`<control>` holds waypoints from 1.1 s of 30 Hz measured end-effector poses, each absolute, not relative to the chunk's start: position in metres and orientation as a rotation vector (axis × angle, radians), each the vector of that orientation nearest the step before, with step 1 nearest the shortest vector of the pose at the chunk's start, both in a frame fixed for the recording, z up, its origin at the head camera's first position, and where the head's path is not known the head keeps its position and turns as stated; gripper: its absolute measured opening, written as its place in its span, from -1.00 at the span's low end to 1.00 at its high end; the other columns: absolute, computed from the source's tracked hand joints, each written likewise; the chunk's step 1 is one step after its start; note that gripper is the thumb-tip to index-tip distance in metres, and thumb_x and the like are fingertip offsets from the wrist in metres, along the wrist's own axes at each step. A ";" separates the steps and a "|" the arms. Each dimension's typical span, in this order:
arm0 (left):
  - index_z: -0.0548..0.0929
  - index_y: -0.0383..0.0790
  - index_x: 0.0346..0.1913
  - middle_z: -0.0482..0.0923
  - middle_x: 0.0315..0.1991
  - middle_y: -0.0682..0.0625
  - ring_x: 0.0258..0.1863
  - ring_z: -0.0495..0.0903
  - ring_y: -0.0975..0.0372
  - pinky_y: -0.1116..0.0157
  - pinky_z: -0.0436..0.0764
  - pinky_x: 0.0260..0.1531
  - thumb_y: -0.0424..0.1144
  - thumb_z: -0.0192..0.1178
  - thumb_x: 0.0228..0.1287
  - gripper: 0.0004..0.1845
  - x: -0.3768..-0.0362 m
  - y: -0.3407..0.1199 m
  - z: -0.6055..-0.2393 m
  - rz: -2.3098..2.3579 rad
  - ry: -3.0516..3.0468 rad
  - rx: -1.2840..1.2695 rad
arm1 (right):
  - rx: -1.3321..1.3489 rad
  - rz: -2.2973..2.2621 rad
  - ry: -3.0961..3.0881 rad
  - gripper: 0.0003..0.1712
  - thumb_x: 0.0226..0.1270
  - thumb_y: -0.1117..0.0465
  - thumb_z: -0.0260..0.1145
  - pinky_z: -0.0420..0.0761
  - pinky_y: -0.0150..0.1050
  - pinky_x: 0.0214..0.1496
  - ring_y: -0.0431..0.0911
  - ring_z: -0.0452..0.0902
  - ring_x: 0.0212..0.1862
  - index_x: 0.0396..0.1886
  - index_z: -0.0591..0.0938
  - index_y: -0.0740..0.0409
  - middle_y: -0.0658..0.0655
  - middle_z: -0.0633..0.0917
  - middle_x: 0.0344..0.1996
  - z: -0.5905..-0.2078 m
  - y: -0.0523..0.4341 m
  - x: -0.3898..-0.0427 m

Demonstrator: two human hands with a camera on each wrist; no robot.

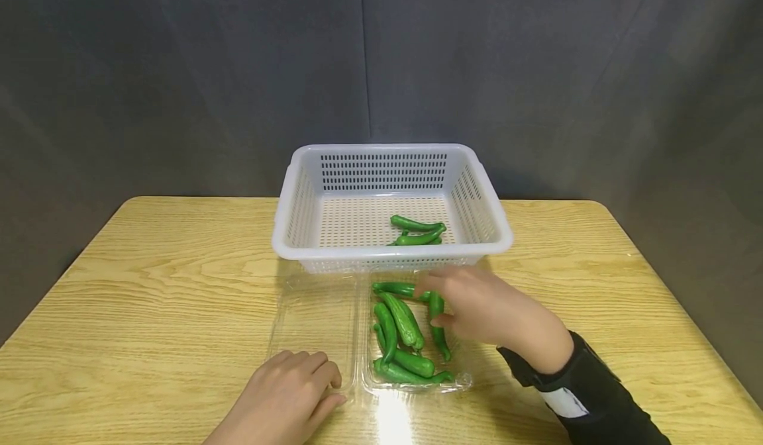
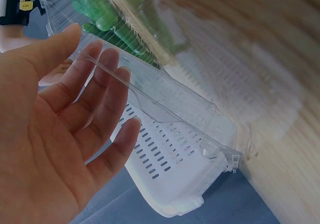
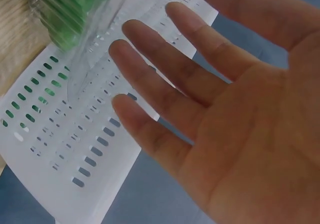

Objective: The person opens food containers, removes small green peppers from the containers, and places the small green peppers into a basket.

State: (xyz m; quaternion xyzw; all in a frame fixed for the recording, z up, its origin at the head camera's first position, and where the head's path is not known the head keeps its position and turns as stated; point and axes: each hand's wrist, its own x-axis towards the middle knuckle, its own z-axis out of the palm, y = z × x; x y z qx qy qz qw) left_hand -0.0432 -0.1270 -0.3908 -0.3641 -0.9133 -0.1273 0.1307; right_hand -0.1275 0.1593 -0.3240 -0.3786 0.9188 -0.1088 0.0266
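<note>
A clear plastic clamshell box lies open on the table, its lid half to the left. Several green peppers fill the right half, most slanting or lying crosswise. My left hand rests at the lid's near edge; in the left wrist view its relaxed fingers lie along the clear rim. Over the upper right of the box is my right hand, partly covering an upright pepper. Its fingers are spread and hold nothing in the right wrist view.
Just behind the box stands a white perforated basket with a few more green peppers at its front right. Light wooden tabletop extends on both sides. A dark grey curtain hangs beyond the table's far edge.
</note>
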 end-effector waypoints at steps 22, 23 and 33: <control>0.62 -0.04 -0.40 0.51 -0.44 0.22 -0.49 0.49 0.35 0.30 0.52 -0.39 -0.04 0.35 0.18 -0.81 -0.043 -0.126 -0.391 -0.357 -2.650 -1.043 | -1.146 -0.201 2.852 -0.58 -0.08 0.41 0.59 0.60 -0.06 0.02 0.06 0.61 -0.06 -0.13 0.73 0.18 0.10 0.67 -0.14 -0.335 0.154 -0.131; 0.62 -0.04 -0.40 0.51 -0.44 0.22 -0.49 0.49 0.35 0.30 0.52 -0.39 -0.03 0.35 0.19 -0.81 -0.043 -0.126 -0.391 -0.357 -2.653 -1.043 | -1.142 -0.195 2.851 -0.58 -0.09 0.41 0.59 0.60 -0.06 0.02 0.06 0.61 -0.06 -0.13 0.74 0.19 0.10 0.67 -0.14 -0.336 0.154 -0.132; 0.62 -0.04 -0.40 0.51 -0.45 0.22 -0.49 0.49 0.35 0.31 0.52 -0.39 -0.04 0.35 0.19 -0.81 -0.043 -0.126 -0.390 -0.356 -2.656 -1.055 | -1.099 -0.167 2.847 -0.58 -0.10 0.42 0.59 0.58 -0.05 0.06 0.07 0.60 -0.03 -0.15 0.74 0.22 0.12 0.67 -0.13 -0.338 0.154 -0.133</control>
